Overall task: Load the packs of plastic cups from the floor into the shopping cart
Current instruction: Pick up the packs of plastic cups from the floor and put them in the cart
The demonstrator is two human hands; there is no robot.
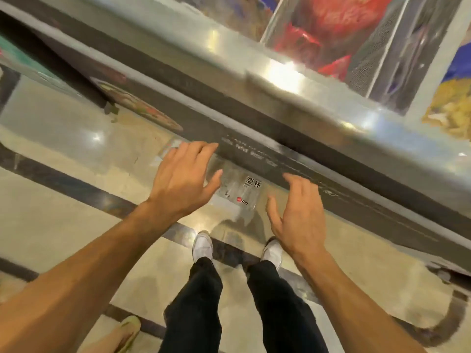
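Observation:
A clear pack of plastic cups [238, 191] with black characters and a red dot on its label lies on the floor against the base of a freezer cabinet. My left hand [183, 179] hovers over the pack's left end, fingers spread and straight. My right hand [300, 215] hangs above its right end, fingers loosely bent, holding nothing. Neither hand visibly touches the pack. The shopping cart is not in view.
A long metal freezer cabinet [280, 80] runs diagonally across the top, with red and yellow packaged goods behind glass. My white shoes [202, 247] stand on the glossy beige floor just before the pack. Another person's foot [127, 332] shows at the bottom left.

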